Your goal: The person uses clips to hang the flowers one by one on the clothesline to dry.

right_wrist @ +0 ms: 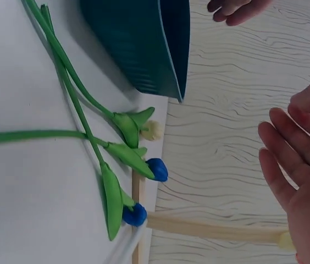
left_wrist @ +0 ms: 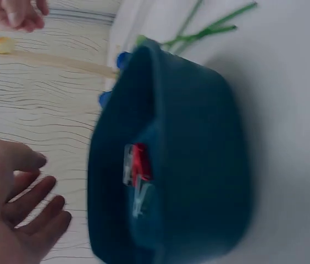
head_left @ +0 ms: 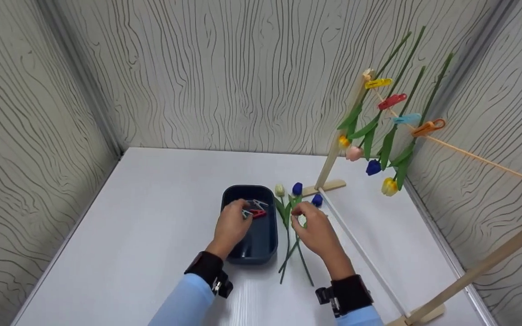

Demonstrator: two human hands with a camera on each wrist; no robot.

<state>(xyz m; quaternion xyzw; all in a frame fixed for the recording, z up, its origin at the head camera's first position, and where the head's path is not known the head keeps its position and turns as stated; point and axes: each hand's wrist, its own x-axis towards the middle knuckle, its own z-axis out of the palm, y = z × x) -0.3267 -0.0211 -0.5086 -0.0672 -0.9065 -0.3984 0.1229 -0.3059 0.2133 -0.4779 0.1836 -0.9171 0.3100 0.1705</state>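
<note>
"Where's the left hand (head_left: 233, 223)?"

"Above the dark-blue plastic tub (head_left: 252, 261), fingers loosely bent, parted and empty. The red plastic clip (head_left: 258, 213) lies inside, below them, among pale clips (left_wrist: 143, 199)."

"And the right hand (head_left: 317, 231)?"

"Half-curled, empty, over the long-stemmed cream and blue tulips (head_left: 297, 188) beside the tub."

"Left wrist view?"

"Shows fingers clear of the clips; the head view overlaps them."

From the head, looking forward and down, wide enough for counter (head_left: 175, 203) and back wall (head_left: 243, 77). From the left wrist, tipped sideways, close by the bin (left_wrist: 204, 143); from the right, likewise tipped, near the tulips (right_wrist: 127, 157), facing the same wall and sharing the bin.
</note>
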